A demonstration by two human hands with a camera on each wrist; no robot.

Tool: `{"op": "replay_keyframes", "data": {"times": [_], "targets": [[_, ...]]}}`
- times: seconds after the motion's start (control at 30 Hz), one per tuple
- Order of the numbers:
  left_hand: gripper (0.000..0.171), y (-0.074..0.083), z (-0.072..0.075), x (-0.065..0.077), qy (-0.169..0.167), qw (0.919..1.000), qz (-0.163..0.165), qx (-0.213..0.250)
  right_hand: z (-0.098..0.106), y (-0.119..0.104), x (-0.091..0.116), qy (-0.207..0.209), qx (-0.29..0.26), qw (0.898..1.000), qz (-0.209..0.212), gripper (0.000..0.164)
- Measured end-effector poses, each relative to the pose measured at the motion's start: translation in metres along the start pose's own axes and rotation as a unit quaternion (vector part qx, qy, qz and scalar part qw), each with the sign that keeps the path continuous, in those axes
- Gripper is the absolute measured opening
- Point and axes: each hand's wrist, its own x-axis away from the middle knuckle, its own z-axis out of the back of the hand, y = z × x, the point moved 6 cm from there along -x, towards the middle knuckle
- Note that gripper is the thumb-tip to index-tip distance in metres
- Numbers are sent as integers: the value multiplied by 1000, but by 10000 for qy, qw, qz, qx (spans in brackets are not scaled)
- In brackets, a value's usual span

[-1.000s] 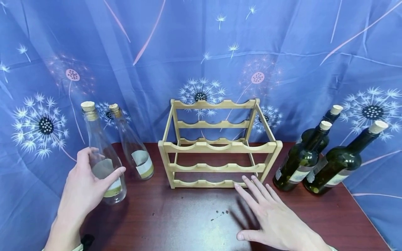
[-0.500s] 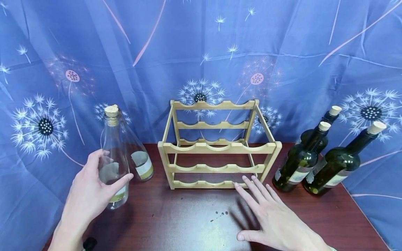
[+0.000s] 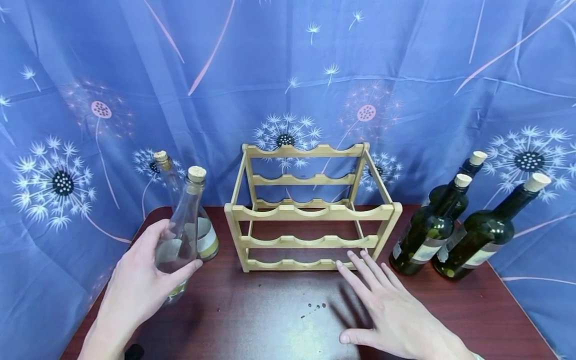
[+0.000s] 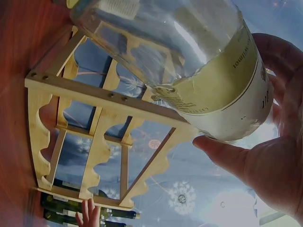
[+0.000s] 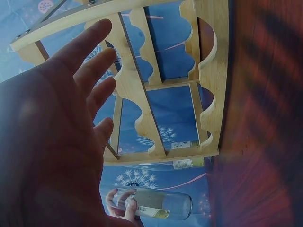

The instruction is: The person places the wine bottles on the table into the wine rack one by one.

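Note:
In the head view my left hand (image 3: 139, 275) grips a clear glass bottle (image 3: 188, 210) around its body. A cork stops the bottle, and its neck leans right. The left wrist view shows the thumb and fingers about its pale, yellowish label (image 4: 222, 85). Behind it stands a second corked clear bottle (image 3: 208, 237), partly covered. My right hand (image 3: 387, 300) has its fingers spread, near the lower front right of a wooden wine rack (image 3: 310, 213). In the right wrist view nothing is in the right palm (image 5: 52, 123), which faces the rack.
Several scalloped rails cross the rack. To its right, dark green corked bottles (image 3: 423, 240) stand close together near the edge of the reddish-brown table (image 3: 252, 320). A blue dandelion-print curtain (image 3: 288, 60) hangs behind. Small dark spots (image 3: 317, 305) mark the tabletop.
My left hand has moved right with the clear bottle, past the front of the second one. The bottle's neck has tipped to the right. My right hand stays in place.

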Motion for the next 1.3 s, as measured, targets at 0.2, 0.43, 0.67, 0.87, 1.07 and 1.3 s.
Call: {"op": "replay_keyframes", "data": {"times": [0.2, 0.43, 0.67, 0.87, 1.07, 1.3], "targets": [[82, 7, -5, 3, 4, 9998, -173, -68, 0, 1, 0, -24, -12, 10000, -32, 105], [92, 16, -14, 7, -59, 9985, -531, -80, 0, 1, 0, -61, -62, 10000, -47, 105], [84, 25, -21, 9, 28, 9955, -916, -225, 0, 1, -1, -71, -67, 9999, -69, 104], [80, 31, -31, 11, -94, 9913, -1249, -397, 0, 2, 0, -57, -61, 9999, -77, 103], [82, 37, -39, 14, -222, 9882, -1415, -541, 3, 1, 0, 30, -30, 10000, 4, 102], [83, 43, -46, 17, -326, 9855, -1542, -625, 15, -6, -1, 790, 34, 9951, 590, 103]]}}
